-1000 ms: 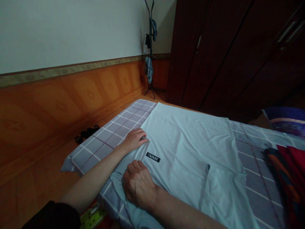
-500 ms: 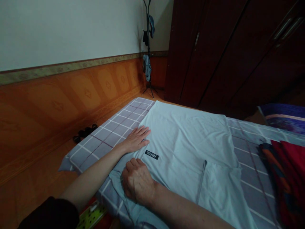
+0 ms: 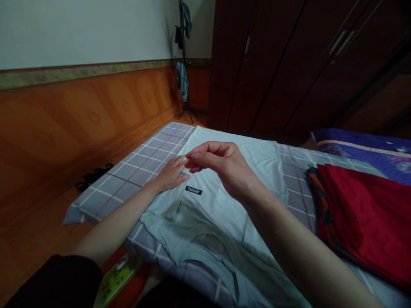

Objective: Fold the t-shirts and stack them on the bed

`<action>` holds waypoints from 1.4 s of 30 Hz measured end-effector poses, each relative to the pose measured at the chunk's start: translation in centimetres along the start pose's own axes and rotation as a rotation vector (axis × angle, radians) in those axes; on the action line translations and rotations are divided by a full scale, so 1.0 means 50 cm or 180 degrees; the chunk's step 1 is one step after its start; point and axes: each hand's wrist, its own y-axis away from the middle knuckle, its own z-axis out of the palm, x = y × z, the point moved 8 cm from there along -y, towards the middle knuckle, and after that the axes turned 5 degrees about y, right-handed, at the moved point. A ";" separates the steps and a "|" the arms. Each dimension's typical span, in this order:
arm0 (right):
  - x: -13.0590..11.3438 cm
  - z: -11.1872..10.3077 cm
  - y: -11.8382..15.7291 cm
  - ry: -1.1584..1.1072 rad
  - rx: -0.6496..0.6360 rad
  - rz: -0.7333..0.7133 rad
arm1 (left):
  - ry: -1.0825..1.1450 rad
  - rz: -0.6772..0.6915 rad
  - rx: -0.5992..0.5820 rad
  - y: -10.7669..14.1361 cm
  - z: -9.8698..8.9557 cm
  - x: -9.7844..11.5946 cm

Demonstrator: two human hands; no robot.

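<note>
A light blue shirt with a small black label lies spread on the grey checked bed sheet. My left hand rests flat on the shirt's left edge with its fingers stretched out. My right hand hovers over the shirt, its thumb and fingertips pinched together beside my left fingertips. I cannot tell whether cloth is caught between them. The shirt's near part is rumpled, with the collar opening showing.
Folded red cloth lies on the bed at the right, a purple blanket behind it. A dark wardrobe stands beyond the bed, a coat stand in the corner. Sandals and a green-yellow object lie on the floor at the left.
My right hand has lifted off the shirt's near edge and moved forward to my left fingertips. My left hand has flattened. The view has swung to the right.
</note>
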 end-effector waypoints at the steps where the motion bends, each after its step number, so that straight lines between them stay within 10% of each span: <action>1: 0.000 -0.008 0.020 0.0210 0.0014 -0.0030 | 0.0009 0.0035 0.0069 0.001 -0.011 0.012; 4: 0.030 -0.009 0.111 0.1347 -0.0185 0.0023 | 0.0264 0.0440 -0.0165 0.027 -0.029 0.084; 9: 0.091 0.019 0.321 0.3076 -0.0855 -0.0014 | 0.0733 0.1340 -0.1701 0.168 -0.009 0.246; 14: 0.128 0.021 0.432 0.3863 -0.0818 -0.0152 | 0.0257 0.1198 -0.1826 0.247 0.006 0.265; 35: 0.119 -0.053 0.456 0.2790 0.0722 -0.0102 | 0.0403 0.1300 -0.1475 0.268 -0.004 0.269; 42: 0.107 -0.024 0.449 0.3121 0.0330 -0.0142 | 0.0208 0.1265 -0.1524 0.279 -0.004 0.256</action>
